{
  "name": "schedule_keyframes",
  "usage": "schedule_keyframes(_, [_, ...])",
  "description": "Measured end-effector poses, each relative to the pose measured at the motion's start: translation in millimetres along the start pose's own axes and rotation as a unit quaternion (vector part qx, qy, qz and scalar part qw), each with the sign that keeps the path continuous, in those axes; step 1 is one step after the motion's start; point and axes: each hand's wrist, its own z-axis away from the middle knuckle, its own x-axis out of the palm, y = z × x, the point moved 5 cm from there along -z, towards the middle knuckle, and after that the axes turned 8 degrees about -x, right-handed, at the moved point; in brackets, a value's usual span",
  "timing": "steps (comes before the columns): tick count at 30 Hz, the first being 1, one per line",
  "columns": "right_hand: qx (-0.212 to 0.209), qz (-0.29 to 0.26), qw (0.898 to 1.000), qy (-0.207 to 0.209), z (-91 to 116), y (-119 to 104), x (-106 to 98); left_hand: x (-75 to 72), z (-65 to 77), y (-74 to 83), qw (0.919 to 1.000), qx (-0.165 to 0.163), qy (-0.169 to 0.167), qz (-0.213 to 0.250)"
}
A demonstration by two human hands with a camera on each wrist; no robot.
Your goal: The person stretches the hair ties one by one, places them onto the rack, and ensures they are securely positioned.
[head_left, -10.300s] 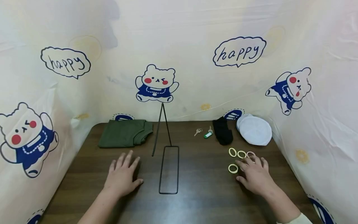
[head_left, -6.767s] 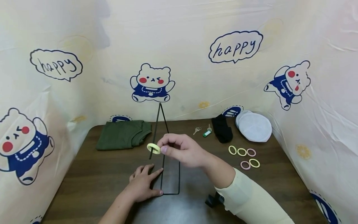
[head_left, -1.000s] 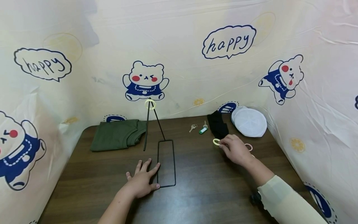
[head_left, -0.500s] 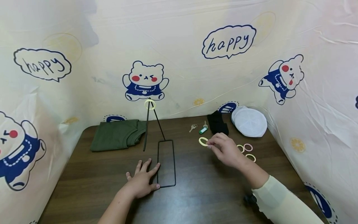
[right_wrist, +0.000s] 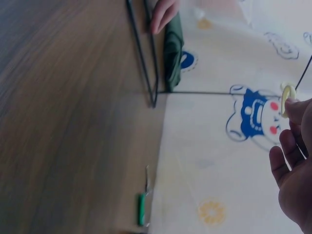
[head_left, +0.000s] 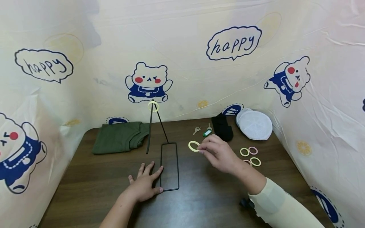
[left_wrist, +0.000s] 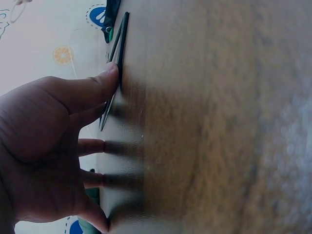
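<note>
Pinching the ring [head_left: 189,146] between right [head_left: 220,155] thumb and finger, I have it in the air just right of the stand [head_left: 177,166], while my left hand [head_left: 143,186], fingers spread, touches the base. I'd turn the hole square to the slanting rod's [head_left: 149,129] free end and thread gently (a bump could jar the hung ring [head_left: 148,106]).
</note>
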Motion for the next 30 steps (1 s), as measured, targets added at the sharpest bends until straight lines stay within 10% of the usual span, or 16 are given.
schedule_keyframes(30, [-0.221, -0.025, 0.973, 0.055, -72, -98, 2, -0.7, -1.9, 0.3, 0.9999, -0.004, 0.005, -0.01])
